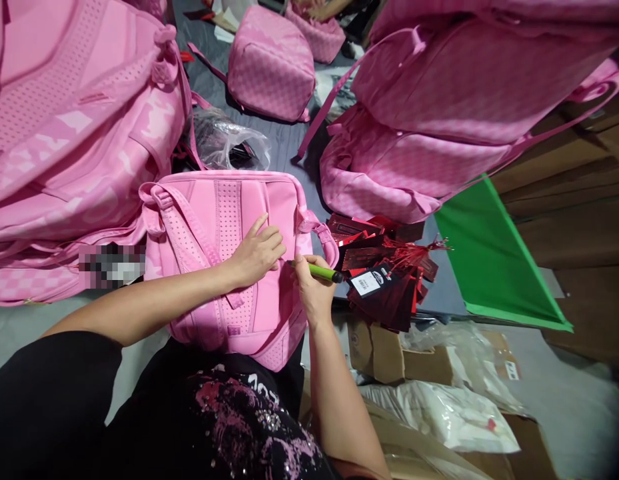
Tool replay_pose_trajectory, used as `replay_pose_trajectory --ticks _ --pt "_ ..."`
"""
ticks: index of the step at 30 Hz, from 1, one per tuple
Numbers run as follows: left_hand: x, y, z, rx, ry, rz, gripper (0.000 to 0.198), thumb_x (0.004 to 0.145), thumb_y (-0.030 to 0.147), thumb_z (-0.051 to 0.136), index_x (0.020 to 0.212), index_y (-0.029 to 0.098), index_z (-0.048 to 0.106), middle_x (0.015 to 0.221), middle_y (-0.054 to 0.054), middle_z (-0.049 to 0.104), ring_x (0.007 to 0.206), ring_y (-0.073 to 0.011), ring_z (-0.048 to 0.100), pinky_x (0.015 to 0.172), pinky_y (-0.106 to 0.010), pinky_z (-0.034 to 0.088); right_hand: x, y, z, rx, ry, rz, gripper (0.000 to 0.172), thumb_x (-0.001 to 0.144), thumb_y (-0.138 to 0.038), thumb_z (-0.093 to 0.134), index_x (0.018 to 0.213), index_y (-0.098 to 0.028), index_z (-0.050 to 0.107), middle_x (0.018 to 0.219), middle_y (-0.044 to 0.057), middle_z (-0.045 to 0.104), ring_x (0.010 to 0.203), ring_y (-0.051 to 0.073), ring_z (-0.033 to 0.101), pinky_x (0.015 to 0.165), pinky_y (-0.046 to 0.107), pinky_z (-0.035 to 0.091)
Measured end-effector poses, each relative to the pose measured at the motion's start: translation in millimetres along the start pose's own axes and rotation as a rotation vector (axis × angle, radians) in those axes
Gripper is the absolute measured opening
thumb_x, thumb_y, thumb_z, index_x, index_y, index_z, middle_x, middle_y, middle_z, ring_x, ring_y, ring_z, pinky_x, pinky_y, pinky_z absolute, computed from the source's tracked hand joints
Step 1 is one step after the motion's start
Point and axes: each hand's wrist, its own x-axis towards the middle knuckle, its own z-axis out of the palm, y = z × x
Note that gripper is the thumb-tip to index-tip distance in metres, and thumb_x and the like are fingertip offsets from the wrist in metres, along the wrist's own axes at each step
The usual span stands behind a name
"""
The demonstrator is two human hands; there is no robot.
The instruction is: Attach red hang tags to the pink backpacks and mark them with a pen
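A small pink backpack (229, 260) lies in front of my body with its padded back panel and straps facing up. My left hand (256, 253) is closed on the fabric of the back panel, most of its fingers bent and one stretched out. My right hand (314, 287) grips a green marker pen (319, 271) with a black end. The pen's tip points left at the panel, close to my left fingers; whether it touches the fabric I cannot tell. A carry loop (326, 241) of the bag curves just above my right hand.
Dark red and black hang tags (384, 267) lie in a bunch to the right. Large pink backpacks (89, 147) crowd the left, with checked ones (419, 127) stacked at right. A small bag (272, 63), a clear plastic bag (229, 140), a green panel (494, 253) and cartons (379, 350) surround them.
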Motion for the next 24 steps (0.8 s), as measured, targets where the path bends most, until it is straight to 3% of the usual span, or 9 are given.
replay_pose_trajectory --ticks 10,24 --pt "0.1 1.1 1.1 0.029 0.011 -0.004 0.018 0.086 0.033 0.063 0.087 0.015 0.061 0.091 -0.007 0.060 0.106 -0.0260 0.050 0.114 -0.059 0.032 0.8 1.8 4.4 -0.191 0.037 -0.103 0.031 0.085 -0.047 0.059 0.075 -0.018 0.061 0.064 -0.004 0.056 0.058 0.013 0.050 0.059 0.025 0.040" --pt "-0.7 0.8 3.2 -0.001 -0.023 -0.027 0.019 0.085 0.033 0.065 0.089 0.016 0.059 0.091 -0.006 0.059 0.107 -0.0255 0.049 0.116 -0.057 0.027 10.2 4.9 4.4 -0.200 0.045 -0.057 0.031 0.083 -0.047 0.058 0.071 -0.019 0.058 0.059 -0.003 0.052 0.056 0.014 0.049 0.056 0.026 0.039"
